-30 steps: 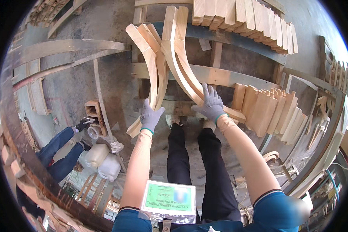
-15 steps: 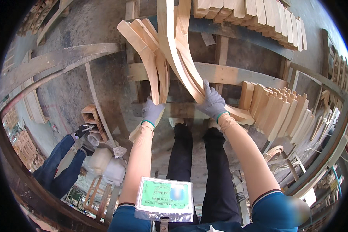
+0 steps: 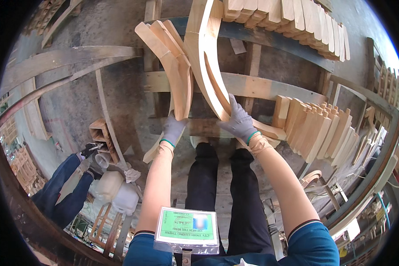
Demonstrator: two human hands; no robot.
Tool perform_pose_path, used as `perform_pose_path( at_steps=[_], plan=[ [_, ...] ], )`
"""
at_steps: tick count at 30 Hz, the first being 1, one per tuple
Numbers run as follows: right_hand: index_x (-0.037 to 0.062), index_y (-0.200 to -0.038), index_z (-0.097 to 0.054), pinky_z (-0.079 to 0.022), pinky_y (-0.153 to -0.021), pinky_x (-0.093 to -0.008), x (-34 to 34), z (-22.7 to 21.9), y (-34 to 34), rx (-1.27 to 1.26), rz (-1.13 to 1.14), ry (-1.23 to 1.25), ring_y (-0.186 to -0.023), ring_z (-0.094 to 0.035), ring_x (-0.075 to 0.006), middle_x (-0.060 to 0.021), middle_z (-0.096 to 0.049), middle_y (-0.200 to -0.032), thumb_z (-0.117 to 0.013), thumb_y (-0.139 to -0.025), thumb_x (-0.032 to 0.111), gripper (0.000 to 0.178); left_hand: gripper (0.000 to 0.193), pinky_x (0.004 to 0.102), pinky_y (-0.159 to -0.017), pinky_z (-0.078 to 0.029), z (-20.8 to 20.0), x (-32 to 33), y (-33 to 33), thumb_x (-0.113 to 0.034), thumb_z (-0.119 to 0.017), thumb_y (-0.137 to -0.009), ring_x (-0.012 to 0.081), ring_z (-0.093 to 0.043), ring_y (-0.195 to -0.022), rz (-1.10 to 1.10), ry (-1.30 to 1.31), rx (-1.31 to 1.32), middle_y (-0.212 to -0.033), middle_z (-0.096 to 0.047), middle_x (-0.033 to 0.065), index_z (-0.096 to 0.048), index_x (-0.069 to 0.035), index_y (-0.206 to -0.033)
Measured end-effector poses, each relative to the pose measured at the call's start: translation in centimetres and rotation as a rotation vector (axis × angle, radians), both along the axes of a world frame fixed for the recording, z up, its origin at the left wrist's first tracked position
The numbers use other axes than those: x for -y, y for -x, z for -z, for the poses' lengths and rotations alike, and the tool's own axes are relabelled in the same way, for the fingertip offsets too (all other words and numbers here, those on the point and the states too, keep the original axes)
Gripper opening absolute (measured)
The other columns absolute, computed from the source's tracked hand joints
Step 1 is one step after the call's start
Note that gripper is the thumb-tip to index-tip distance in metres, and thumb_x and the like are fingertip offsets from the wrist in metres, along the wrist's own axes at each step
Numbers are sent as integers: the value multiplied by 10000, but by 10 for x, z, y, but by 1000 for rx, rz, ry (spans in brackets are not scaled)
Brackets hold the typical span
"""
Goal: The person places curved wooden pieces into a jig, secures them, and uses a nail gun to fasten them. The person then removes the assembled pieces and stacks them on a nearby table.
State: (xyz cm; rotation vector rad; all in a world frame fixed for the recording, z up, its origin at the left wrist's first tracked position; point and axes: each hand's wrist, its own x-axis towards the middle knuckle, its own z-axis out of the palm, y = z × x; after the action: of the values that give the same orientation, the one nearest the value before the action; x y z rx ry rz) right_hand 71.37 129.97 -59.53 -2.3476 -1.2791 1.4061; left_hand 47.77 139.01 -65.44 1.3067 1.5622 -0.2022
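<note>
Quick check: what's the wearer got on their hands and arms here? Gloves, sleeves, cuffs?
Both the left hand and the right hand wear grey knit work gloves with a thin green band at each wrist cuff. The forearms are bare. Short blue sleeves with dark, white-striped hems cover the upper arms.

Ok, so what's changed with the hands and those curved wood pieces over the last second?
Both gloved hands have kept their grips: the left hand on one bundle of curved wooden pieces, the right hand on the other curved pieces. The pieces now reach further up the picture. The stack of wooden blocks beside the right hand stayed put.
</note>
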Motion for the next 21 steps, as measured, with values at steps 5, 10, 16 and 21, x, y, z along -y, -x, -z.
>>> perform_pose_path(
  at_steps=[5,10,16,21],
  plan=[
    [17,-1407,-169,-479,-808,-459,-10,-40,9,34,4,-81,-963,-570,-404,-259,-533,-1067,-704,-654,377,992,561,355,-787,-496,-5,5,17,-232,-787,-675,252,-635,-889,62,-148,-171,-983,-660,151,-566,10,-1129],
    [-27,-1413,-214,-424,-942,-423,0,-114,-11,-195,140,-110,-1146,-507,-406,-301,-487,-1242,-759,-639,374,1028,544,357,-747,-499,-74,-8,17,-234,-787,-664,241,-644,-849,2,-32,119,-937,-670,126,-590,17,-1104],
    [9,-1437,-191,-401,-968,-400,48,-239,-20,-327,280,-62,-1144,-514,-404,-307,-522,-1201,-734,-638,420,1049,406,291,-719,-483,-202,-35,10,-175,-729,-724,123,-585,-809,-130,229,439,-919,-634,37,-616,7,-1068],
    [94,-1436,-216,-436,-910,-415,99,-369,-31,-454,399,-23,-1071,-562,-382,-257,-563,-1148,-752,-624,439,1033,480,321,-724,-508,-293,-31,37,-185,-711,-716,200,-597,-807,-153,303,404,-932,-603,87,-562,34,-1116]
  ],
)
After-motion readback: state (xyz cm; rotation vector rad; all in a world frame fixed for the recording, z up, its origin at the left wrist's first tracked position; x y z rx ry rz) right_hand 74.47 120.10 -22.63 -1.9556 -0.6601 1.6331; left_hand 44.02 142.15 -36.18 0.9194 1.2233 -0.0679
